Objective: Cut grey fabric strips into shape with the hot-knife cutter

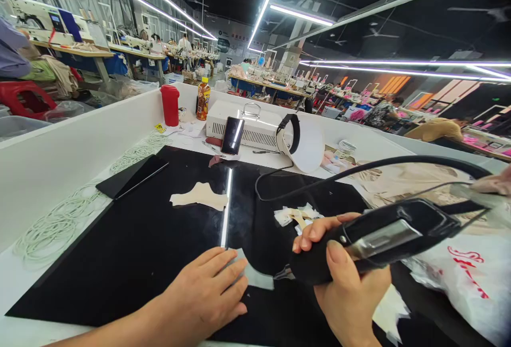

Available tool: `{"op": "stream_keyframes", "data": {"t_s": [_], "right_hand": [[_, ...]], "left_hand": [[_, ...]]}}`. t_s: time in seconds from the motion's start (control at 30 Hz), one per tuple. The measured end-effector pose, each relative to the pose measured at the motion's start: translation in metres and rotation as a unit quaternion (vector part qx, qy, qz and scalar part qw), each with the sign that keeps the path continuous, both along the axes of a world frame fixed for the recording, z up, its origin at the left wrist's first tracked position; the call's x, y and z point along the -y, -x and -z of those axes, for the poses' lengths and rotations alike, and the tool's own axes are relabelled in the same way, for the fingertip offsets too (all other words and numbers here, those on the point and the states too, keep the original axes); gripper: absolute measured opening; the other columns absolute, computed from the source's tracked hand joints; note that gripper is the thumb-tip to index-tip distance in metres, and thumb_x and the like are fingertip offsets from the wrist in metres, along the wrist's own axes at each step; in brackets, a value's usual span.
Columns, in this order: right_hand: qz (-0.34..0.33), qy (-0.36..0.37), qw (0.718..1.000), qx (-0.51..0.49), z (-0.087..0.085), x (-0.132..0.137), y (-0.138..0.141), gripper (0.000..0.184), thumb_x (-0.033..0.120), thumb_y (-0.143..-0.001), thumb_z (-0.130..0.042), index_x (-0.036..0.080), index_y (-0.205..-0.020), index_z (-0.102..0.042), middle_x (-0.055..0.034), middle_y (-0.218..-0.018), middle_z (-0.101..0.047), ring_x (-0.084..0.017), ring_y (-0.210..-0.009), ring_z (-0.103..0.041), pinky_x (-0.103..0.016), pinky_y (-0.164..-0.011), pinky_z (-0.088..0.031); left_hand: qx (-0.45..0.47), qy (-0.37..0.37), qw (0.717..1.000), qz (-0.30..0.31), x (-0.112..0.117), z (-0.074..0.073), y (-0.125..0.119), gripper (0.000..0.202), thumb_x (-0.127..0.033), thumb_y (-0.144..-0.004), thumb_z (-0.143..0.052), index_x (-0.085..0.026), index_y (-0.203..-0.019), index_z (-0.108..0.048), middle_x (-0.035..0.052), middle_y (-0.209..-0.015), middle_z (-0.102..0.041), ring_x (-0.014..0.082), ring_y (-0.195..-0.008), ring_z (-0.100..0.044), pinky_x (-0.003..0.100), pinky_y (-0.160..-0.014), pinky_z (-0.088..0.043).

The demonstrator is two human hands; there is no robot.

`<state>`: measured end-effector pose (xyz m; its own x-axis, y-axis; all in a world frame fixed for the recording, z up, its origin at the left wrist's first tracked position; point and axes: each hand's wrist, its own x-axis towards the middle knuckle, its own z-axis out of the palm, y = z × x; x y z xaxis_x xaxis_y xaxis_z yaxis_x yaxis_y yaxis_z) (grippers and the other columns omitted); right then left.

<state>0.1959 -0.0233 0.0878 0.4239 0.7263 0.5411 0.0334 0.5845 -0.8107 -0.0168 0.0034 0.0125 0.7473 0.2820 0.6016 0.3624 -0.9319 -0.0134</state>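
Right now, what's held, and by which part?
The right hand grips the black tool behind its metal tip; the left hand rests on the grey piece.

1. White plastic bag (485,254) at the right: red printing, too distorted to read;
2. Bottle (203,103) with a yellow cap: lettering on its label, too small to make out;
3. Far wall (244,39): a row of reddish characters, blurred by distance; no word, brand or number is legible anywhere
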Motion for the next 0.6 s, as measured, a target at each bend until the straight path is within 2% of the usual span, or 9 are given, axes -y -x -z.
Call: {"op": "stream_keyframes", "data": {"t_s": [0.07, 0.17, 0.3, 0.47, 0.6], "right_hand": [[0.002, 0.0, 1.0, -0.007, 0.0, 0.0, 0.0, 0.027, 0.029, -0.09, -0.074, 0.027, -0.111, -0.058, 0.0025, -0.081, -0.064, -0.016, -0.064, -0.062, -0.034, -0.057, -0.058], [0.006, 0.001, 1.0, -0.016, 0.001, -0.001, 0.001, 0.029, 0.029, -0.089, -0.076, 0.028, -0.111, -0.057, 0.0033, -0.081, -0.064, -0.016, -0.063, -0.062, -0.034, -0.057, -0.058], [0.011, 0.0, 1.0, -0.024, 0.001, -0.002, 0.0, 0.028, 0.027, -0.089, -0.076, 0.028, -0.11, -0.057, 0.004, -0.081, -0.064, -0.015, -0.062, -0.062, -0.033, -0.057, -0.058], [0.016, 0.002, 0.999, -0.03, 0.001, -0.002, 0.001, 0.027, 0.029, -0.089, -0.077, 0.028, -0.107, -0.057, 0.0041, -0.081, -0.065, -0.014, -0.061, -0.063, -0.032, -0.057, -0.058], [0.013, 0.005, 0.999, -0.038, 0.0, 0.0, 0.002, 0.026, 0.03, -0.089, -0.078, 0.027, -0.104, -0.058, 0.0037, -0.08, -0.065, -0.014, -0.06, -0.062, -0.032, -0.057, -0.057]], "left_hand": [[0.0, 0.001, 1.0, 0.011, 0.0, -0.004, 0.0, 0.026, -0.035, -0.109, -0.05, -0.016, -0.117, -0.067, 0.0034, -0.124, -0.072, 0.0215, -0.118, -0.065, 0.038, -0.11, -0.046], [-0.01, 0.032, 0.999, 0.035, 0.0, -0.015, -0.004, 0.025, -0.033, -0.109, -0.051, -0.016, -0.121, -0.064, 0.0033, -0.117, -0.072, 0.0197, -0.112, -0.065, 0.037, -0.112, -0.045], [-0.059, 0.093, 0.993, 0.042, -0.005, -0.024, -0.019, 0.023, -0.033, -0.102, -0.063, -0.016, -0.118, -0.063, 0.0037, -0.107, -0.07, 0.0197, -0.102, -0.066, 0.034, -0.099, -0.053], [-0.052, 0.128, 0.99, 0.016, -0.015, -0.011, -0.042, 0.032, -0.035, -0.089, -0.081, -0.018, -0.11, -0.065, 0.0028, -0.105, -0.069, 0.0215, -0.097, -0.067, 0.035, -0.088, -0.057], [-0.04, 0.159, 0.986, 0.01, -0.017, -0.005, -0.047, 0.023, -0.028, -0.089, -0.082, -0.019, -0.105, -0.068, 0.0016, -0.103, -0.07, 0.0205, -0.094, -0.067, 0.035, -0.086, -0.057]]}}
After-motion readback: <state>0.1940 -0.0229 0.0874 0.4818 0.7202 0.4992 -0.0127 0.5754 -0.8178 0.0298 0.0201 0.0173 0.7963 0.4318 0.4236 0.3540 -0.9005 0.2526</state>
